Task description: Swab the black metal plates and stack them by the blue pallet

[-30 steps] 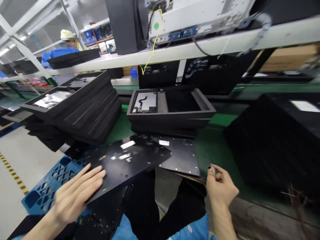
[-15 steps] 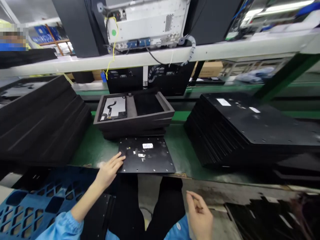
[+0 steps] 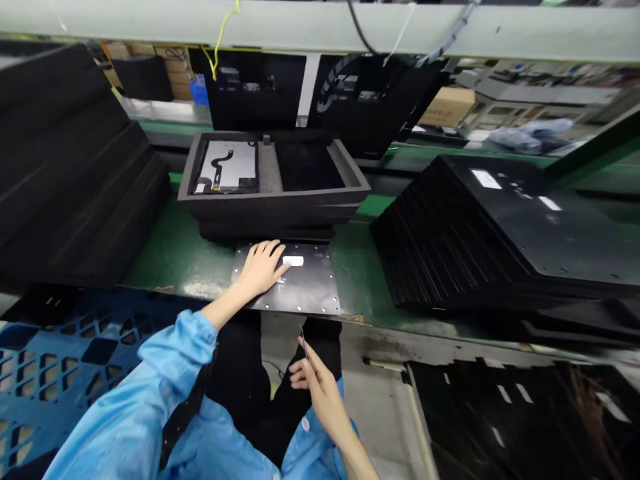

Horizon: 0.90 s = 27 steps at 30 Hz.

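On the green bench a flat black plate (image 3: 305, 290) lies near the front edge, with screw holes along its border and a white label (image 3: 293, 261) on top. My left hand (image 3: 260, 268) rests on the plate's upper left part, palm down, fingers stretched and thumb beside the label. Part of the plate's markings is hidden under it. My right hand (image 3: 320, 383) is closed around slim metal tweezers (image 3: 304, 343) with a curved tip pointing up. It is held over my lap, below the bench edge and apart from the plate.
Behind the plate sits a grey foam tray (image 3: 270, 198) holding a silver-backed screen part (image 3: 233, 163) and a dark panel (image 3: 309, 167). Stacked foam trays (image 3: 65, 173) rise at left, stacked black plates (image 3: 560, 227) at right. A blue plastic pallet (image 3: 45, 380) is lower left.
My left hand has moved from the plate's left edge onto its top. My right hand has come left and up, and the tweezers now show. The view has tilted down.
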{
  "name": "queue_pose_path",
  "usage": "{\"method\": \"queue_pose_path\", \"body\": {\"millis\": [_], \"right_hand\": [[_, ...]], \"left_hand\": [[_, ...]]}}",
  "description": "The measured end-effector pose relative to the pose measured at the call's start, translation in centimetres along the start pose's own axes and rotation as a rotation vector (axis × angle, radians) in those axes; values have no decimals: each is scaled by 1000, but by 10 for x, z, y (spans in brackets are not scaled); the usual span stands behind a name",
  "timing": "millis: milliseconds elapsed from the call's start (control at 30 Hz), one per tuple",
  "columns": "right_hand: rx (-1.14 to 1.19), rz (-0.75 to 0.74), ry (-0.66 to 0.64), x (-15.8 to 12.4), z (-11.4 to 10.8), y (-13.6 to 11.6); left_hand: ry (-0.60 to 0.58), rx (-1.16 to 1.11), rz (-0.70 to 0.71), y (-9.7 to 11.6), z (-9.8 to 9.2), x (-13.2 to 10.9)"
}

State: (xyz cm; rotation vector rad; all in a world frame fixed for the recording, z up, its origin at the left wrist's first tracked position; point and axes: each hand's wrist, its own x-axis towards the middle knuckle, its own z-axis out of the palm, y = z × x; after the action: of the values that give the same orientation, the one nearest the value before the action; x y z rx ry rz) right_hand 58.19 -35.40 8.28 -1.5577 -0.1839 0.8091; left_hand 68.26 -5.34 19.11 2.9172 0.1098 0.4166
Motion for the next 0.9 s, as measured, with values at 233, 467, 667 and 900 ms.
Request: {"method": "queue_pose_path", "body": {"millis": [233, 467, 667, 900], "right_hand": [[-54, -82, 241, 8, -8, -7], [126, -7, 283, 11, -8, -8], [85, 16, 288, 6, -5, -1], [-159, -57, 397, 8, -9, 7]], "left_hand": [[-49, 9, -74, 9, 31, 49], [-35, -2, -61, 10, 33, 45], [-39, -2, -55, 9, 34, 46], [-44, -12, -53, 10, 32, 45]]}}
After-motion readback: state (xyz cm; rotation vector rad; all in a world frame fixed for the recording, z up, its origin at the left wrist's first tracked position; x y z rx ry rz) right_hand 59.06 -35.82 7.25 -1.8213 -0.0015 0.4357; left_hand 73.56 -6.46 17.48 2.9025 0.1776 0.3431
